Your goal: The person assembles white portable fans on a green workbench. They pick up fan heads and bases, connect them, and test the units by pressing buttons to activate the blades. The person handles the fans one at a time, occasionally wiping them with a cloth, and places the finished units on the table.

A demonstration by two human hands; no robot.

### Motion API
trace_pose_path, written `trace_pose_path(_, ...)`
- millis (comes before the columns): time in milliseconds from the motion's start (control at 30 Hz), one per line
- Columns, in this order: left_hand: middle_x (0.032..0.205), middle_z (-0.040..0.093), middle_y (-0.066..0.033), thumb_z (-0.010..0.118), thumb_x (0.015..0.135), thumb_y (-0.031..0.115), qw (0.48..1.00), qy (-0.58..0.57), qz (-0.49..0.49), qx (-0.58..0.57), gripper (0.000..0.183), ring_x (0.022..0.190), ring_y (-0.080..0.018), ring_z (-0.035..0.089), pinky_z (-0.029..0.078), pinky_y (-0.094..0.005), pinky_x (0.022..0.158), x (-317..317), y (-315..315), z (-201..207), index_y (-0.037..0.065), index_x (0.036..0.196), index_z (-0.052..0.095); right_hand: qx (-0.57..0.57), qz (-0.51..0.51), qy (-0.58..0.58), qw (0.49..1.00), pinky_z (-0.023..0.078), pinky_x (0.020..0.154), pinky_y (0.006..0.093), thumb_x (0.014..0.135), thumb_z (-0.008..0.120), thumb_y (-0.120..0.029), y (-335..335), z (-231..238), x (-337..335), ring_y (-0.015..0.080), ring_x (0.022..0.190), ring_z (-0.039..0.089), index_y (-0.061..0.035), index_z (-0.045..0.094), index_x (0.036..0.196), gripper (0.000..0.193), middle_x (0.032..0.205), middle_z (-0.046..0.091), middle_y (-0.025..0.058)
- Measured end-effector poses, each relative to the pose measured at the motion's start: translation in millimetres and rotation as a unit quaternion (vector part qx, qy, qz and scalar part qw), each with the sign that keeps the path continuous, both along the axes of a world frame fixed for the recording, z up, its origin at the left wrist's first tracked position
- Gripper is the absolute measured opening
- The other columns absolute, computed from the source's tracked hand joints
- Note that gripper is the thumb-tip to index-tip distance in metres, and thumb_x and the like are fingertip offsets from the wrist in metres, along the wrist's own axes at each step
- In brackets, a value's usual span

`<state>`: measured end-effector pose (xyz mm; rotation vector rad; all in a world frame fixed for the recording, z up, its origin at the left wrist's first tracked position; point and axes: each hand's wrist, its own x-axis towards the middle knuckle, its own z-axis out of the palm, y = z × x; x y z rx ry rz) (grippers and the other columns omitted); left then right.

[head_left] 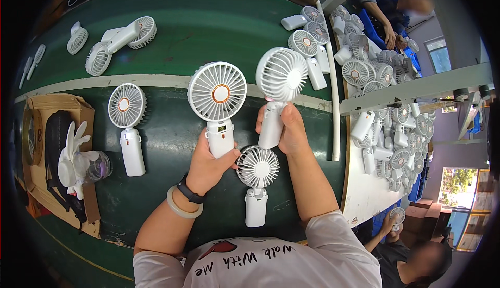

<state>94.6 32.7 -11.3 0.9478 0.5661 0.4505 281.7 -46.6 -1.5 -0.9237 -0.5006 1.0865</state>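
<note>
My left hand [204,162] is closed round the handle of a white handheld fan [217,92], its grille facing up with an orange ring at the hub and a small lit display below. A second white handheld fan [281,75] is in my right hand [292,132], its ribbed back turned up and its head tilted right. Between my forearms another fan [259,168] lies on the dark green bench [172,132], back side up. One more fan [126,105] with an orange ring lies to the left of my left hand.
Several fans [125,35] lie on the green belt [198,33] beyond. A cardboard box [86,111] stands left, by a clear jar [99,166]. Many fans [401,137] are heaped on the white table [359,194] at right, behind a white post [336,111]. Two co-workers sit beyond it.
</note>
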Motion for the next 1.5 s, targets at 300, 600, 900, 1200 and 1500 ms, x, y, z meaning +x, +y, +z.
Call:
trace_pose_path(300,0.087,0.057,-0.0069,0.063,0.076,-0.004,0.999,-0.028,-0.011,-0.015,0.033,0.077,-0.0145,0.061,0.056,-0.0274,0.057,-3.6,0.8,-3.9,0.002,0.104,0.046,-0.005,0.079,0.140,0.987,0.053,0.080,0.0431,0.079,0.055,-0.002,2.4,1.1,12.0,0.0283,0.095,0.060,-0.0043,0.035,0.128,0.053,0.109,0.054,0.0192)
trace_pose_path(600,0.088,0.057,-0.0069,0.062,0.075,-0.005,0.999,-0.033,-0.013,-0.031,0.033,0.078,-0.0158,0.061,0.056,-0.0289,0.057,-4.8,5.4,0.6,0.003,0.104,0.048,0.002,0.052,0.118,0.992,0.056,0.069,0.0394,0.079,0.065,-0.009,3.8,-5.3,6.0,0.0236,0.079,0.063,-0.0045,0.042,0.114,0.042,0.101,0.057,0.0143)
trace_pose_path(900,0.092,0.056,-0.0067,0.061,0.077,-0.004,0.999,-0.026,0.005,0.033,0.039,0.080,-0.0151,0.060,0.053,-0.0266,0.063,-2.9,-0.1,2.9,0.002,0.110,0.042,-0.191,0.006,-0.120,0.974,0.050,0.077,0.0327,0.076,0.066,-0.003,0.4,2.6,-1.0,0.0231,0.087,0.061,-0.0011,0.045,0.118,0.047,0.106,0.056,0.0110)
trace_pose_path(1200,0.092,0.058,-0.0247,0.064,0.075,0.014,0.864,-0.022,-0.243,0.440,0.050,0.082,-0.0392,0.059,0.048,-0.0428,0.068,0.5,-58.4,74.5,-0.002,0.115,0.038,-0.056,0.082,-0.202,0.974,0.042,0.091,0.0345,0.071,0.076,-0.022,-108.0,63.1,-71.1,0.0219,0.108,0.051,0.0016,0.044,0.123,0.066,0.120,0.051,0.0140)
trace_pose_path(1500,0.085,0.063,-0.0161,0.054,0.084,0.042,0.697,0.203,-0.216,0.653,0.050,0.074,-0.0340,0.062,0.049,-0.0424,0.061,84.4,-18.9,78.4,0.016,0.125,0.044,-0.045,-0.434,0.112,0.893,0.054,0.076,0.0365,0.089,0.056,-0.018,-241.2,40.8,-26.5,0.0216,0.091,0.062,-0.0057,0.049,0.102,0.020,0.101,0.061,0.0135)
